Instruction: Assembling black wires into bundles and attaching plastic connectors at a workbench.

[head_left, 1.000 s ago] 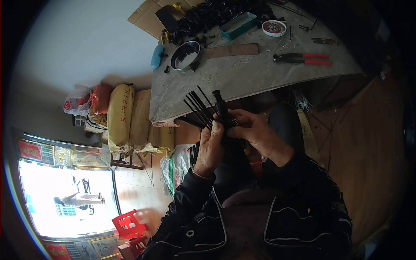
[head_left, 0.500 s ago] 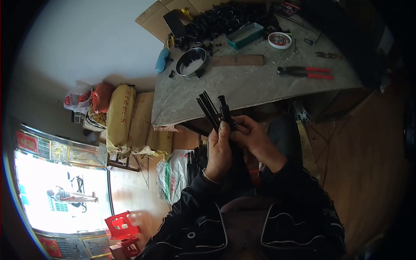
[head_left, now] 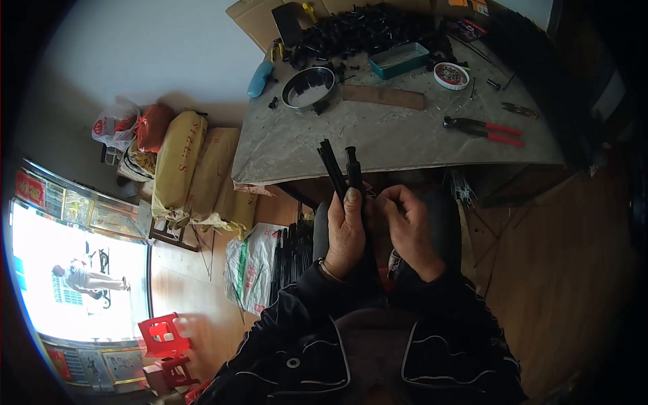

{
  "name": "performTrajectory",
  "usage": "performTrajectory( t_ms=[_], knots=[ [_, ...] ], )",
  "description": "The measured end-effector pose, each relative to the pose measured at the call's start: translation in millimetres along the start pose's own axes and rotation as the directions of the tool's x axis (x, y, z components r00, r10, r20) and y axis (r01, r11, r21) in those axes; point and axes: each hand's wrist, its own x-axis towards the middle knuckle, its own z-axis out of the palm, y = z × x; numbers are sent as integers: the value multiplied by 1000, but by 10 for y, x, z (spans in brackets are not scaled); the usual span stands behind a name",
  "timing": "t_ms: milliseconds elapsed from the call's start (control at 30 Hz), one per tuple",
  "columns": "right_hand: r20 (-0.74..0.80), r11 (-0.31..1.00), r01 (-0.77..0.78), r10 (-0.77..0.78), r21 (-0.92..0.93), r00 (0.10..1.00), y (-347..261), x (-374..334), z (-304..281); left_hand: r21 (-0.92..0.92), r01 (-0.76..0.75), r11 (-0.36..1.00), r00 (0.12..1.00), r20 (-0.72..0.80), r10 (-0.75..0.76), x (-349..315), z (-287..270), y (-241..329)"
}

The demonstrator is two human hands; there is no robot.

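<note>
My left hand [head_left: 345, 233] is closed around a bundle of thin black rods [head_left: 331, 165] and a thicker black tube with a knobbed top [head_left: 353, 165]. Both point up and away, just short of the table's front edge. Close on the right, my right hand [head_left: 410, 233] has its thumb and fingers bent together in a pinch. Beside those fingertips, thin light wire-like ends show by the tube. Whatever the pinch holds is too small or hidden to make out.
The grey table [head_left: 290, 148] bears a heap of black parts [head_left: 378, 30], a teal tray [head_left: 398, 64], a round bowl [head_left: 308, 88], a wooden strip [head_left: 383, 96], a white-rimmed lid [head_left: 451, 76] and red-handled pliers [head_left: 482, 129]. Sacks [head_left: 179, 162] and black rods [head_left: 291, 253] lie left.
My right hand has drawn slightly away to the right from the tube. The rods in my left hand stand closer together. The whole view has shifted a little.
</note>
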Motion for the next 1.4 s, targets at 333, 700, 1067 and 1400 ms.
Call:
performTrajectory(
  t_ms=[333,700,1067,1400],
  knots=[
    [53,1000,-19,19,-7,998,6,256,-58,-48,-16,999,1000,8,17,-54,63,1],
    [42,329,293,-597,-898,801,-341,1131,-1401,11,-52,999,978,204,49,34,-186,49],
    [295,112,377,-436,-920,850,-206,1232,-2073,-10,-13,1000,993,119,14,73,-291,-102],
    [39,868,149,-148,-474,988,-427,610,-1199,-105,10,994,998,57,-4,84,-181,-79]
  ],
)
